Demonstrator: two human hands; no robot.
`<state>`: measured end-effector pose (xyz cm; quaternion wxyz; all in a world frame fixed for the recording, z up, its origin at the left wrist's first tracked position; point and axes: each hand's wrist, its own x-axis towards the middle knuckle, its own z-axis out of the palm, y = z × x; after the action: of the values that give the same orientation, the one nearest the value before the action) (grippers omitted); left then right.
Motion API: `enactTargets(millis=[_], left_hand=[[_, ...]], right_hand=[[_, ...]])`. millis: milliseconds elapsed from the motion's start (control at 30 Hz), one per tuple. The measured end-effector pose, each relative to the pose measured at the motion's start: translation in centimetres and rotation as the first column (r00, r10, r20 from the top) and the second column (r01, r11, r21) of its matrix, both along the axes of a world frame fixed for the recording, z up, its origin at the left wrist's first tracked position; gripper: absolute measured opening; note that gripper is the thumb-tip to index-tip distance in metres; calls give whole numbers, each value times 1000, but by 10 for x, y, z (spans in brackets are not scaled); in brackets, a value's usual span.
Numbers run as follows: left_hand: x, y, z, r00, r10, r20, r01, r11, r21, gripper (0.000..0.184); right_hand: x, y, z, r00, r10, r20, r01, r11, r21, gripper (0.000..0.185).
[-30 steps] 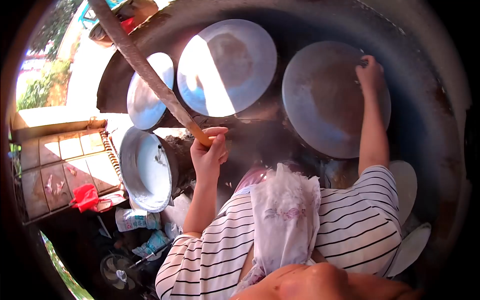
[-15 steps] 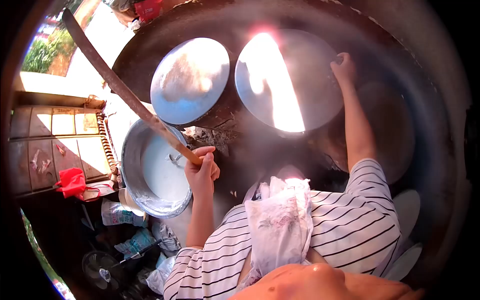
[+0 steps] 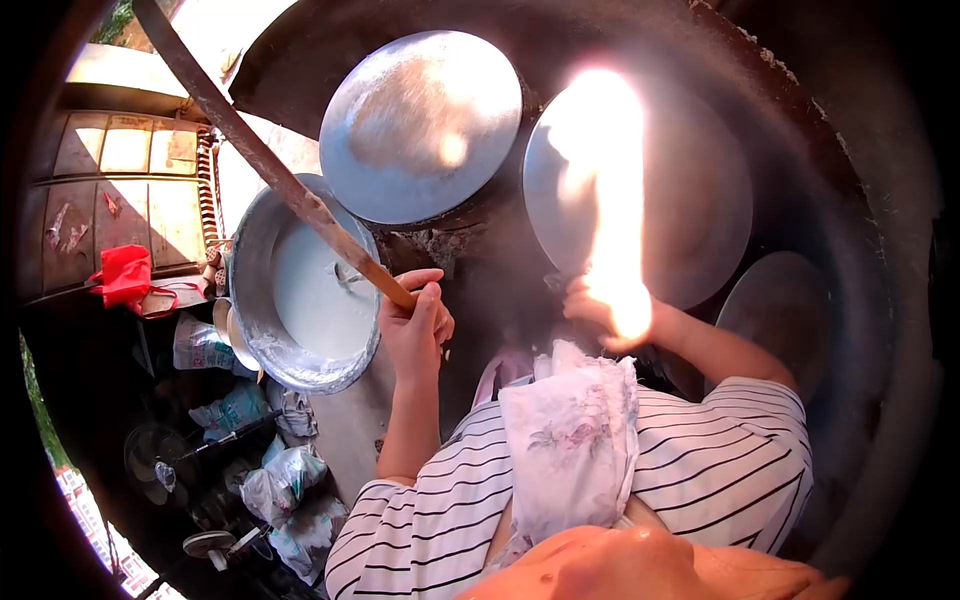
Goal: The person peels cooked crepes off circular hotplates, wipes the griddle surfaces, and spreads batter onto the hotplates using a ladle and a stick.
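Note:
My left hand [image 3: 412,330] is closed round the lower end of a long wooden stick [image 3: 312,207], which slants up to the upper left. Beneath the stick stands a large metal basin [image 3: 247,320] of milky white liquid [image 3: 310,300]; a metal handle shows in it. At the lower edge of the right round metal plate [image 3: 690,190], my right hand [image 3: 600,305] has its fingers curled. A small dark piece shows at its fingertips, and glare hides part of the hand. Another round metal plate [image 3: 420,125], brownish in its middle, lies to the left.
A third, darker round plate [image 3: 775,320] sits in shadow at right. Steam hangs above the dark round stove top. At left are a tiled surface [image 3: 120,220] and a red bag [image 3: 124,277]. Plastic bags [image 3: 283,480] and a fan [image 3: 155,460] are at lower left.
My right hand has moved from the right plate's right edge to its lower edge, bending the elbow. My left hand still holds the stick. The view has shifted, and the glare streak looks different.

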<state>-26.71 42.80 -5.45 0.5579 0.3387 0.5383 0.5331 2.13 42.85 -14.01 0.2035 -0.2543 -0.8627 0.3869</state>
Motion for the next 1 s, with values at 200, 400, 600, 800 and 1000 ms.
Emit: enactTargets(millis=[200, 400, 600, 800, 1000], left_hand=[[32, 11, -11, 999, -32, -13, 31, 996, -85, 10], [67, -1, 14, 977, -175, 124, 180, 983, -36, 11], [29, -10, 5, 979, -196, 54, 198, 980, -28, 11], [-7, 6, 6, 921, -321, 223, 337, 941, -40, 11], [-114, 17, 13, 941, -314, 124, 311, 950, 41, 11]], right_hand=[[-6, 60, -11, 931, -362, -43, 354, 869, 345, 49], [93, 214, -38, 212, -954, 210, 818, 291, 497, 50], [137, 55, -20, -142, -965, 220, 888, -26, 459, 51], [-63, -7, 15, 420, -907, -20, 787, 354, 505, 38], [10, -46, -25, -424, -904, -47, 743, -377, 553, 43]])
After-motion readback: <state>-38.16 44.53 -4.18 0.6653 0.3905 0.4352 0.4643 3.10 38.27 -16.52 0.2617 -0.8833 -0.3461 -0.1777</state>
